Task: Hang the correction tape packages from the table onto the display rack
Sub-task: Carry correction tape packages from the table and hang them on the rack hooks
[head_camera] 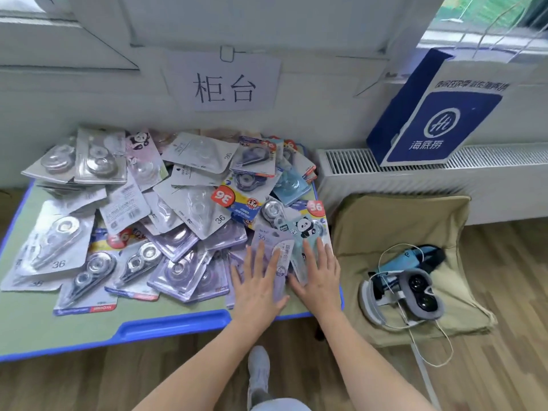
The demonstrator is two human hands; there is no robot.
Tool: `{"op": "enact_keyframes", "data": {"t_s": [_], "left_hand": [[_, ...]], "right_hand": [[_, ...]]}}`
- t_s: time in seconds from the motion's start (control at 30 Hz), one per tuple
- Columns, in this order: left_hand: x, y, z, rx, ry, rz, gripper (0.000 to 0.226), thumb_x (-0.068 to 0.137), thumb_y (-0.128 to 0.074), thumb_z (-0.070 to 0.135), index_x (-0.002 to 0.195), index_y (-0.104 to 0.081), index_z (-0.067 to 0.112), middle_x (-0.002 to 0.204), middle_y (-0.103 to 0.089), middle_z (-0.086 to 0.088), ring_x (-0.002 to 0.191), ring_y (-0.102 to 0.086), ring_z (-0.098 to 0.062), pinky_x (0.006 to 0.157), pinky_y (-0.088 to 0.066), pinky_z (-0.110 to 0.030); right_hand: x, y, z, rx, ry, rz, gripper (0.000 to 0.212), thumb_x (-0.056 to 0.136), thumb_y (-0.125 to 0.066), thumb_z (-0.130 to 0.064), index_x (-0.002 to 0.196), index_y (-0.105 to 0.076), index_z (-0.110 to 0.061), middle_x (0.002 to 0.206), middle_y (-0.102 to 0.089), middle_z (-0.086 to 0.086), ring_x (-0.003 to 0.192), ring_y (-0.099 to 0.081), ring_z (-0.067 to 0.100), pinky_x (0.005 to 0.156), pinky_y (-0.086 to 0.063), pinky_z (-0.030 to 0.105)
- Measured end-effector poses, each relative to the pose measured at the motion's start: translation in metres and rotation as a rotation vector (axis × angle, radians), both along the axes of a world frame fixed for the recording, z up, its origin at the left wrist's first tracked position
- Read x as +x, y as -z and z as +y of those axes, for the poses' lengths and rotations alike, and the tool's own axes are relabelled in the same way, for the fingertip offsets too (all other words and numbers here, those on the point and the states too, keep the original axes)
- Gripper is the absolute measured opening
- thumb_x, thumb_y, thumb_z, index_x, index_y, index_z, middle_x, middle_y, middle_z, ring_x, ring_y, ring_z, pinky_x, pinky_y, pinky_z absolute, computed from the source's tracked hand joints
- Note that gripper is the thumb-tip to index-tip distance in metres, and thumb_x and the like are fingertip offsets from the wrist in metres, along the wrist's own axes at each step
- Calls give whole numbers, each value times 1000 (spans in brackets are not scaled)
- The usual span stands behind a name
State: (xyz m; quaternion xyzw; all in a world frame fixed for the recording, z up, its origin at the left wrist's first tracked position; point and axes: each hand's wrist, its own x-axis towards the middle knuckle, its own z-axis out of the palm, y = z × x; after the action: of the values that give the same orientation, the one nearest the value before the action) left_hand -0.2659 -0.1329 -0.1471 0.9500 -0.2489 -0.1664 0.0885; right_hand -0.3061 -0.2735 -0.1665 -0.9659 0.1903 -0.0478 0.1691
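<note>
While splayed flat, hands (pixel 256 287) (pixel 318 280) press packages (pixel 268 238)

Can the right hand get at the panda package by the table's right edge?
Probably yes: the right hand lies flat on the panda package, fingers straight, and nothing else seems to cover it.

The left hand (pixel 257 287) and right hand (pixel 318 280) are bare, as are the forearms (pixel 204 360). Nearest, a light grey fabric sneaker (pixel 258 369) and a pale blue-grey cloth garment (pixel 280 406) show.
</note>
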Motion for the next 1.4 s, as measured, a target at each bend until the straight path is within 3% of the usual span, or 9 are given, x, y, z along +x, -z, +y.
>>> {"op": "enact_keyframes", "data": {"t_s": [0.2,0.33,0.47,0.57,0.67,0.77,0.9,1.17,1.4], "left_hand": [[2,-1,-4,-181,-61,-50,101,78,-65,45,146,8,31,152,24,-3,139,23,-29,115,-12,-51],[2,-4,2,-262,-49,-141,101,49,-86,28,140,-46,11,150,-27,-22,133,-32,-47,100,-39,-55],[0,-8,17,-278,-92,-164,93,61,-79,28,144,-38,14,155,-11,-17,141,-18,-43,113,-24,-50],[-6,-15,27,-306,-119,-211,93,55,-85,26,139,-47,10,150,-28,-22,133,-32,-49,104,-33,-57],[-11,-19,45,-317,-132,-230,92,62,-81,28,143,-40,13,154,-19,-18,138,-25,-45,109,-28,-52],[-21,-17,68,-321,-116,-209,88,70,-75,30,146,-32,16,157,-9,-14,142,-13,-41,115,-17,-47],[-39,-21,96,-337,-24,-209,89,67,-78,28,144,-37,13,156,-12,-17,142,-14,-42,115,-13,-45],[-123,-27,164,-417,220,-236,89,58,-84,20,137,-47,4,149,-26,-28,135,-28,-49,112,-18,-48],[-219,-17,182,-372,454,-184,90,70,-76,33,146,-33,15,158,-9,-16,142,-13,-42,116,-13,-45]], "right_hand": [[1,6,-3,12,-17,-95,69,79,-47,-54,138,-36,-19,140,-46,22,125,-46,45,97,-41,54],[1,4,-5,-6,-53,-147,68,79,-59,-47,136,-37,-18,138,-49,21,121,-49,46,90,-45,55],[0,6,-6,-11,-67,-176,86,64,-87,-31,134,-38,-18,135,-52,21,117,-52,48,85,-48,57],[-3,-1,-3,-46,-51,-213,69,74,-72,-41,131,-40,-18,131,-56,21,112,-56,46,82,-50,54],[-10,-11,7,-69,5,-256,61,78,-49,-48,129,-46,-16,127,-58,21,110,-58,45,80,-50,52],[-32,-13,26,-72,36,-273,60,75,-59,-44,124,-62,-9,128,-58,21,111,-57,47,81,-50,55],[-75,-10,57,-107,78,-251,68,60,-88,-30,119,-65,-7,126,-59,21,110,-58,47,81,-50,57],[-207,-10,158,-159,319,-231,69,56,-90,-29,117,-65,-6,123,-60,23,109,-59,45,81,-50,54],[-338,-17,211,-146,621,-199,71,53,-91,-27,115,-67,-6,120,-61,23,106,-60,46,77,-52,53]]}}
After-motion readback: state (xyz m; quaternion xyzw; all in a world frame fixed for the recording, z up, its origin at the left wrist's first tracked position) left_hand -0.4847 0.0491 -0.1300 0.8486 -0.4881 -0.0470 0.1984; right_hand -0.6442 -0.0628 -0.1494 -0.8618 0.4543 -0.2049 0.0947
